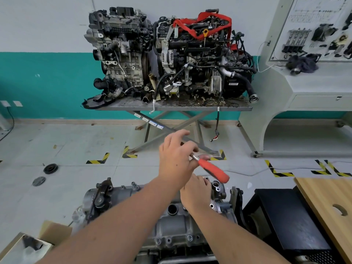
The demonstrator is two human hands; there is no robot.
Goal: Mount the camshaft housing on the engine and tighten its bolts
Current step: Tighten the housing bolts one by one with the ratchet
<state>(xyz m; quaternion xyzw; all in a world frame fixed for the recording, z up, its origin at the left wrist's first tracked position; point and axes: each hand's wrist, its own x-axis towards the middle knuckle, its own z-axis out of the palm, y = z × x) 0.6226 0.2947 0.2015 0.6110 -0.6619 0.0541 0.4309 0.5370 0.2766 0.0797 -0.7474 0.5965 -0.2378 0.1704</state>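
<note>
The grey camshaft housing (171, 223) lies on top of the engine (106, 202) at the bottom middle, with bolt heads (189, 237) along its near edge. My left hand (177, 159) is raised above the far end of the engine and grips the metal shaft end of a ratchet wrench with a red handle (213, 171); the handle points down to the right. My right hand (196, 191) rests on the far right end of the housing, under the wrench, fingers curved over it. What its fingertips touch is hidden.
Two complete engines (171, 54) stand on a scissor-leg table (171, 107) against the far wall. A black box (285, 218) and a wooden board (327, 206) are at the right, an open cardboard box (28, 246) at the bottom left. Round parts (50, 168) lie on the floor.
</note>
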